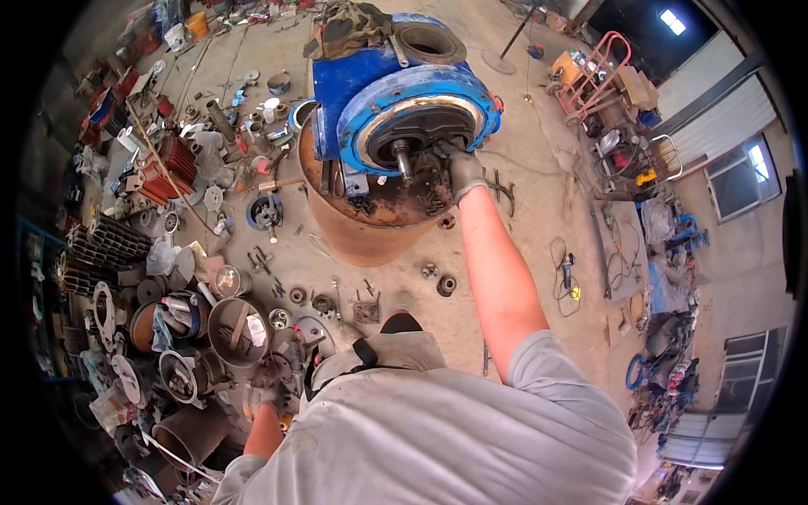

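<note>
A large blue pump-like housing [349, 80] rests on a rusty drum [358, 240], with its round open face toward me. A metal shaft [402, 160] sticks out of the dark interior. My right hand [465, 174], in a dirty grey glove, reaches to the lower right of that opening, beside the shaft. Its fingertips merge with the dark parts there, so what they touch or hold is hidden. My left hand [267, 397], also gloved, hangs low at the left near a cluster of metal parts. Its fingers are too unclear to read.
Small tools and dark bits lie on the drum's top. A hammer [282, 183], a gear-like ring [446, 286] and a square metal block [366, 312] lie on the floor. Left of me stands a metal bucket [239, 332] among heaped parts. A red hand truck [602, 76] stands far right.
</note>
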A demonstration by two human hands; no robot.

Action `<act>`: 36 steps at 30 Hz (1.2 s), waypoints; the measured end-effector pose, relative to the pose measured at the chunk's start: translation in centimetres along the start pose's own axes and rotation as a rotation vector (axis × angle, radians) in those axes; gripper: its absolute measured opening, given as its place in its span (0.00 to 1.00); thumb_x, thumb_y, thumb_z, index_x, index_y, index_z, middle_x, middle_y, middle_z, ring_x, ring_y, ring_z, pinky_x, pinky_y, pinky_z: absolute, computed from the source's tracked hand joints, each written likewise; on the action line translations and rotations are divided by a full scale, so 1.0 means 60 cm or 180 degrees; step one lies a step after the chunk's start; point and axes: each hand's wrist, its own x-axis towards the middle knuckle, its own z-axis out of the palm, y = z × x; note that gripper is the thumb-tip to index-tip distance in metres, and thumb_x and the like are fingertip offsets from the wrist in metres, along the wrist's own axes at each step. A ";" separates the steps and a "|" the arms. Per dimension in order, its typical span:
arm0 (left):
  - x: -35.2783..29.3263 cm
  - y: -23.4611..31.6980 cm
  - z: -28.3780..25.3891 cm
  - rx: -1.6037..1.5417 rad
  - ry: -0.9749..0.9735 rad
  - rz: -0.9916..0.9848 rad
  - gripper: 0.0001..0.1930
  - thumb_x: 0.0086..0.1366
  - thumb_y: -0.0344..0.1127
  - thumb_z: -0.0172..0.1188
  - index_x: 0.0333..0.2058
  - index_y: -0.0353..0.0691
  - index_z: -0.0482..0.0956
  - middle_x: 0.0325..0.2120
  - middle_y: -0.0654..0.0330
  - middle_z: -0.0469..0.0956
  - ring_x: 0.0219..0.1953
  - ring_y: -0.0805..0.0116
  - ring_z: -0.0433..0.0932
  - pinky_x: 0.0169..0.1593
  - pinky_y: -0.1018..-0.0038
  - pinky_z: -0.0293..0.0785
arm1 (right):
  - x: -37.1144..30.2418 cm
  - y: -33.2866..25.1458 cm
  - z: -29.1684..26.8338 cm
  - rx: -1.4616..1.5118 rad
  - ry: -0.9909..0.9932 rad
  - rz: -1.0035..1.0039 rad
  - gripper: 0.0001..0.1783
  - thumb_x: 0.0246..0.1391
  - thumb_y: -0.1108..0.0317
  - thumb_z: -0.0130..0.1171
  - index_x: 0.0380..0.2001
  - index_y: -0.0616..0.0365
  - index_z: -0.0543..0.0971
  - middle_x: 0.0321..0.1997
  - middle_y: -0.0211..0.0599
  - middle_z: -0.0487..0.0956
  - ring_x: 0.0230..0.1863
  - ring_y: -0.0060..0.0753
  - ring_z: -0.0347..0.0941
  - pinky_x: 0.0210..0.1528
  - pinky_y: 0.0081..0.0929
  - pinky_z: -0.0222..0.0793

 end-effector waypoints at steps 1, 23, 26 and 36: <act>-0.011 -0.012 0.001 -0.0049 0.0011 -0.0042 0.20 0.76 0.50 0.55 0.54 0.41 0.81 0.34 0.60 0.85 0.32 0.65 0.82 0.34 0.65 0.78 | -0.007 -0.001 0.009 -0.1275 0.0419 -0.0377 0.29 0.58 0.51 0.67 0.52 0.66 0.79 0.48 0.53 0.87 0.47 0.56 0.84 0.51 0.45 0.80; -0.119 -0.075 -0.058 -0.0701 0.0224 -0.0698 0.18 0.77 0.51 0.54 0.53 0.45 0.79 0.32 0.60 0.83 0.27 0.67 0.79 0.30 0.69 0.75 | -0.109 -0.031 -0.048 -0.2087 0.0379 -0.2203 0.17 0.64 0.71 0.58 0.54 0.63 0.78 0.53 0.44 0.83 0.56 0.37 0.80 0.60 0.32 0.73; -0.132 -0.054 -0.082 -0.0660 0.0251 -0.0734 0.18 0.77 0.51 0.54 0.53 0.44 0.79 0.32 0.60 0.83 0.27 0.67 0.79 0.30 0.69 0.75 | -0.084 -0.054 -0.073 -0.2504 0.0132 -0.2057 0.18 0.60 0.76 0.60 0.53 0.60 0.82 0.56 0.45 0.83 0.57 0.40 0.81 0.62 0.32 0.74; -0.107 0.061 -0.114 0.1553 -0.0202 0.1059 0.17 0.77 0.47 0.54 0.51 0.42 0.80 0.33 0.60 0.85 0.30 0.68 0.82 0.32 0.69 0.76 | -0.069 -0.036 -0.074 -0.2938 0.0065 -0.1530 0.22 0.68 0.61 0.54 0.58 0.62 0.80 0.57 0.60 0.82 0.61 0.61 0.77 0.63 0.46 0.73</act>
